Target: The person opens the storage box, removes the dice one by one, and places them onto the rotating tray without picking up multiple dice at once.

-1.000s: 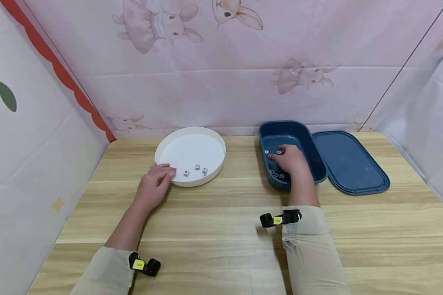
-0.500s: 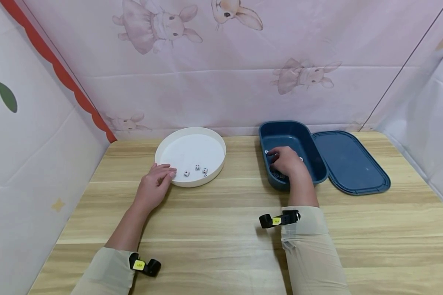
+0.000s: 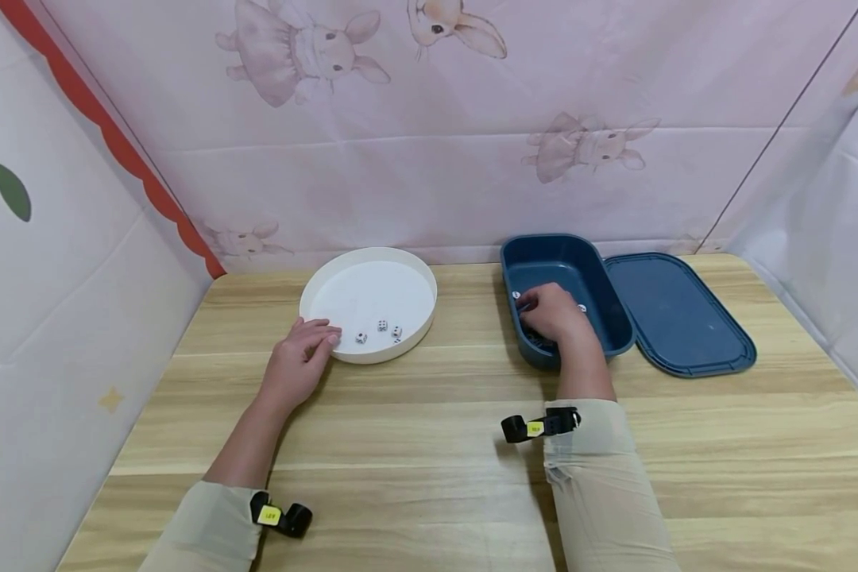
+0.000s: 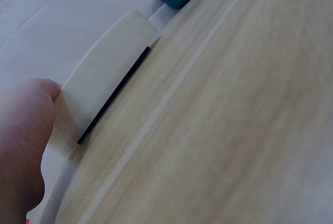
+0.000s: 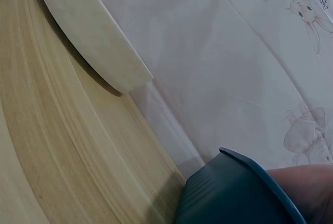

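Note:
Over the near-left rim of a round white tray [image 3: 361,274] rests my left hand [image 3: 299,365], its fingers and thumb relaxed across the edge. Several white dice [image 3: 382,326] lie in the tray's near part. My right hand [image 3: 556,316] reaches down into a deep blue plastic box [image 3: 566,245], fingers bent toward its left side. One white die [image 3: 516,295] shows just beyond the fingertips, and another small white piece [image 3: 582,308] is right of the hand. Darkened dice lie under the palm. The fingertips are hidden, so I cannot tell whether they pinch a die.
A flat blue lid [image 3: 681,314] lies right of the box, against its side. The wooden table [image 3: 429,445] ends at a pink fabric wall [image 3: 429,199] printed with rabbits. In the right wrist view, the box's wall [image 5: 229,198] hides most of the right hand.
My right hand has shifted slightly toward the near left inside the box, its fingers drawing together over the dice there. The left hand and the tray stay put.

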`<move>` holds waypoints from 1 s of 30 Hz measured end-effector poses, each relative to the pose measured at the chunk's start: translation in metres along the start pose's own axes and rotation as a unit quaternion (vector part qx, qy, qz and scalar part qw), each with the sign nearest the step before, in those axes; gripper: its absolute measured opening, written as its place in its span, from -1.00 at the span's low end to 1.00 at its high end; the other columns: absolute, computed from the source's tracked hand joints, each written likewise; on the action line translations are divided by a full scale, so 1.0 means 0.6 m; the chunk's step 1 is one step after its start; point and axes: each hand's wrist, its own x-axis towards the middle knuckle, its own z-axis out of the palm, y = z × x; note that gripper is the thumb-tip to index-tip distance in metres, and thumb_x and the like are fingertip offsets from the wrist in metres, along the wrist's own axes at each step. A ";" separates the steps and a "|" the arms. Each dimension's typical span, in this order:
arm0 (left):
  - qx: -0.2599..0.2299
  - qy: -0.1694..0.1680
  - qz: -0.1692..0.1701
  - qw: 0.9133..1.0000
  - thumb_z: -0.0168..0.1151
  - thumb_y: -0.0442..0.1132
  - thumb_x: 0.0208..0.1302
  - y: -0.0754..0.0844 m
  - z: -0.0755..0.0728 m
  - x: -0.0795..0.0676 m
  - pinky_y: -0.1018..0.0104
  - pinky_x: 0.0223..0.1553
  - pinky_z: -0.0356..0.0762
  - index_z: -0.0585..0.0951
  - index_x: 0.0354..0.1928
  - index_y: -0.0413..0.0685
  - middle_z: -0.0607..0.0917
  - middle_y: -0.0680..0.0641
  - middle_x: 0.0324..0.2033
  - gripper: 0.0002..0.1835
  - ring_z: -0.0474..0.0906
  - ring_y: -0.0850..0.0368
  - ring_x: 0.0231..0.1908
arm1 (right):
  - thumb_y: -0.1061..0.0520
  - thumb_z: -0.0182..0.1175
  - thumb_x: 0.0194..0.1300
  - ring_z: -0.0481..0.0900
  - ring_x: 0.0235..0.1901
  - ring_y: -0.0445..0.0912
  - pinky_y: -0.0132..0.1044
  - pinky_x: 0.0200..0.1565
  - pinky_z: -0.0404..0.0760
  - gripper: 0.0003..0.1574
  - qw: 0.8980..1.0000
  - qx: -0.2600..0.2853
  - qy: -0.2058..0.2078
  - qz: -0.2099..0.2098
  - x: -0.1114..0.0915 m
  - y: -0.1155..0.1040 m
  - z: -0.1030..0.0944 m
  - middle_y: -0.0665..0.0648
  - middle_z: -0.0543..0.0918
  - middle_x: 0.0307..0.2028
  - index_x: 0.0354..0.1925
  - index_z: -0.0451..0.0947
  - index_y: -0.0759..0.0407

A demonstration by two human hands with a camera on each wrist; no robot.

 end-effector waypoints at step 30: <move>-0.010 0.004 0.001 1.000 0.18 -0.16 0.42 0.000 0.000 0.000 0.05 0.54 0.00 0.74 -0.12 -0.19 0.76 -0.09 -0.09 -0.74 0.54 -0.07 0.20 | 0.17 0.17 0.38 0.56 0.01 0.10 0.05 0.14 0.59 -0.67 0.997 0.052 0.055 0.021 0.000 -0.001 -0.010 0.26 0.68 0.01 0.05 0.66 0.23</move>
